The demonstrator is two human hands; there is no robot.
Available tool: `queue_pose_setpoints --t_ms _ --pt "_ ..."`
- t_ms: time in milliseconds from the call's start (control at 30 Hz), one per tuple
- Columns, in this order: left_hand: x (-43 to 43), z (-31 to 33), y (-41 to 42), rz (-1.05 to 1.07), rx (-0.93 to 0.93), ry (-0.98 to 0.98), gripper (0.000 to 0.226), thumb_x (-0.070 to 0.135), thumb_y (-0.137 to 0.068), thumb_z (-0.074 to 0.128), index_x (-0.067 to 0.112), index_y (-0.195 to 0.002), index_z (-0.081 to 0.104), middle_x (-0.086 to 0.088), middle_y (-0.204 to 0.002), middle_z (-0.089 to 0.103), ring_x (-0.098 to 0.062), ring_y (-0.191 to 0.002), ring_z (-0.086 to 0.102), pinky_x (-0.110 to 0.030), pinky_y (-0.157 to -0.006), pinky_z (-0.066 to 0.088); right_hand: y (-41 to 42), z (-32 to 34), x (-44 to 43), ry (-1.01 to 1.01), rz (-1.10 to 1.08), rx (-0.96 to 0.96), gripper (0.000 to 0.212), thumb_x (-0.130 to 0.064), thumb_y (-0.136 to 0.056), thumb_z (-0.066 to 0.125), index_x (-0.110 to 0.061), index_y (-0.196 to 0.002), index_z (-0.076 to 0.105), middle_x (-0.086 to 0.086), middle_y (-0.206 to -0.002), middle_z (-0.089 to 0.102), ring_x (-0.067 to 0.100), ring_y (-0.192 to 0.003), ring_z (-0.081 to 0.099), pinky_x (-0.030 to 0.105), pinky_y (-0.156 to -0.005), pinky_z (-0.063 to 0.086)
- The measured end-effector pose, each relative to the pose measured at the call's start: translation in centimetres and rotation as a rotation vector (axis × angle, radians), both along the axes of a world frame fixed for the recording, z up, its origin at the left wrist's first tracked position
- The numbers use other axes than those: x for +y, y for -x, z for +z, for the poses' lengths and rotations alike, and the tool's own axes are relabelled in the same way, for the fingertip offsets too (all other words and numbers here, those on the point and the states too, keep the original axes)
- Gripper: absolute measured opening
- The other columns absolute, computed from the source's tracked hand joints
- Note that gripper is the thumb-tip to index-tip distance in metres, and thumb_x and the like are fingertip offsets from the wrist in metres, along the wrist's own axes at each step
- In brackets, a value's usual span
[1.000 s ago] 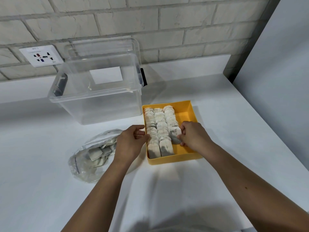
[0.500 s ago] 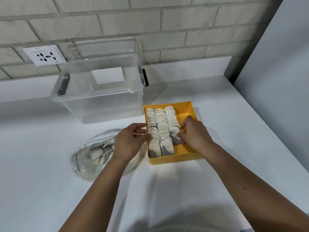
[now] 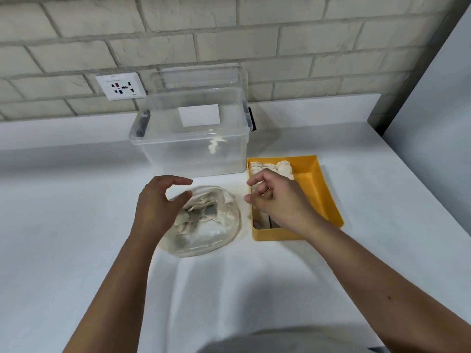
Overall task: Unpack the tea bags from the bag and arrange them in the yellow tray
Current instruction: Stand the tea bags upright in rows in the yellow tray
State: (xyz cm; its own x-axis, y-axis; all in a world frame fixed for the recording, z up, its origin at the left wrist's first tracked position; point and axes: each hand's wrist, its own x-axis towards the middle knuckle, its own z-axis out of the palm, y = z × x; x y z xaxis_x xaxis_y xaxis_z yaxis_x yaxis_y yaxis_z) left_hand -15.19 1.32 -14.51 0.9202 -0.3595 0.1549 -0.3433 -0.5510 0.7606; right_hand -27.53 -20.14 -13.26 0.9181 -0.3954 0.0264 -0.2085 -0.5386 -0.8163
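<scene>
A clear plastic bag (image 3: 211,233) with several tea bags inside lies on the white counter. My left hand (image 3: 159,205) hovers over the bag's left side, fingers loosely curved, holding nothing. To the right stands the yellow tray (image 3: 319,189) with rows of tea bags (image 3: 277,167) along its left part. My right hand (image 3: 276,200) is above the tray's left edge, fingers loosely curled and empty, covering most of the rows.
A clear plastic storage box (image 3: 193,141) stands behind the bag, touching the tray's back-left corner. A wall socket (image 3: 121,85) sits on the brick wall. A grey panel (image 3: 433,118) bounds the counter on the right.
Both hands left the tray. My left hand moved left over the plastic bag and my right hand lifted off the tea bags toward the tray's left edge. The view shifted left.
</scene>
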Motion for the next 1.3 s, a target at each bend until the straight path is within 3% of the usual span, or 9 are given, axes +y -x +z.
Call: queue_pose_setpoints --t_ms 67,167,333,500,733,900,1100,1200,1300 --pt "1.3 -0.9 -0.2 -0.013 -0.070 -0.102 0.023 0.011 -0.085 0.074 0.033 -0.093 0.075 0.007 -0.112 0.061 -0.005 -0.104 0.054 -0.007 -0.084 0.034 -0.8 -0.8 1.8 -0.067 0.088 0.000 0.021 -0.023 -0.084 0.074 -0.023 -0.103 0.064 -0.007 -0.082 0.067 0.003 -0.071 0.060 0.016 -0.071 0.048" --pt "2.9 -2.5 -0.4 -0.018 -0.045 -0.202 0.028 0.007 -0.084 0.068 0.032 -0.089 0.078 -0.002 -0.125 0.062 -0.014 -0.120 0.057 -0.021 -0.089 0.038 -2.3 -2.8 4.1 -0.113 0.220 0.002 0.019 -0.013 -0.084 0.072 -0.016 -0.102 0.068 -0.005 -0.089 0.069 0.006 -0.080 0.063 0.016 -0.076 0.049" --pt "4.0 -4.3 -0.2 -0.046 0.190 -0.304 0.040 0.014 -0.085 0.068 0.034 -0.119 0.070 -0.002 -0.134 0.054 -0.024 -0.120 0.058 -0.028 -0.092 0.043 -4.2 -6.1 6.9 -0.048 0.354 0.093 0.026 -0.013 -0.086 0.070 -0.016 -0.112 0.066 -0.002 -0.111 0.068 0.010 -0.102 0.062 0.024 -0.092 0.050" --pt "4.5 -5.1 -0.5 -0.089 0.215 -0.360 0.067 0.006 -0.077 0.070 0.032 -0.138 0.055 -0.004 -0.122 0.057 -0.024 -0.109 0.058 -0.023 -0.080 0.038 -4.8 -7.5 6.9 0.005 0.359 0.160 0.039 -0.016 -0.085 0.071 -0.020 -0.122 0.060 -0.005 -0.110 0.063 0.012 -0.096 0.061 0.024 -0.088 0.050" --pt "4.9 -4.5 -0.6 -0.167 0.292 -0.228 0.076 -0.007 -0.077 0.061 0.030 -0.142 0.050 0.006 -0.137 0.055 -0.016 -0.121 0.054 -0.012 -0.083 0.037 -6.4 -7.7 7.6 0.086 0.358 0.072 0.050 -0.021 -0.078 0.077 -0.038 -0.122 0.060 -0.010 -0.106 0.057 0.006 -0.076 0.060 0.026 -0.080 0.051" --pt "5.3 -4.9 -0.9 -0.172 0.375 -0.067 0.071 0.010 -0.066 0.056 0.041 -0.131 0.056 0.015 -0.139 0.055 -0.010 -0.129 0.052 -0.015 -0.095 0.040 -6.7 -7.9 8.0 0.202 0.303 0.085 0.028 -0.034 -0.080 0.075 -0.035 -0.107 0.070 -0.013 -0.097 0.056 0.003 -0.079 0.056 0.026 -0.078 0.049" --pt "4.7 -5.8 -0.2 -0.201 -0.205 -0.355 0.054 0.013 -0.070 0.081 0.030 -0.120 0.070 -0.011 -0.152 0.041 -0.035 -0.138 0.035 -0.039 -0.109 0.032 -6.8 -8.1 7.5 0.130 0.239 0.108 0.026 -0.016 -0.082 0.072 -0.021 -0.108 0.069 -0.007 -0.085 0.065 0.004 -0.071 0.055 0.026 -0.078 0.052" --pt "3.9 -5.9 0.6 -0.128 -0.509 -0.338 0.021 0.036 -0.078 0.073 0.030 -0.097 0.074 -0.005 -0.126 0.058 -0.026 -0.114 0.044 -0.037 -0.096 0.037 -6.9 -8.0 7.1 0.127 0.221 0.107 0.026 -0.012 -0.085 0.067 -0.018 -0.110 0.068 -0.004 -0.087 0.067 0.005 -0.072 0.056 0.017 -0.075 0.047" --pt "2.5 -6.4 1.5 -0.065 -0.642 -0.462 0.023 0.046 -0.076 0.071 0.028 -0.090 0.074 0.001 -0.099 0.061 -0.024 -0.092 0.048 -0.035 -0.082 0.032 -7.1 -7.8 6.9 0.115 0.200 0.101 0.026 -0.009 -0.087 0.059 -0.017 -0.110 0.069 -0.003 -0.092 0.070 0.006 -0.077 0.056 0.014 -0.074 0.042"
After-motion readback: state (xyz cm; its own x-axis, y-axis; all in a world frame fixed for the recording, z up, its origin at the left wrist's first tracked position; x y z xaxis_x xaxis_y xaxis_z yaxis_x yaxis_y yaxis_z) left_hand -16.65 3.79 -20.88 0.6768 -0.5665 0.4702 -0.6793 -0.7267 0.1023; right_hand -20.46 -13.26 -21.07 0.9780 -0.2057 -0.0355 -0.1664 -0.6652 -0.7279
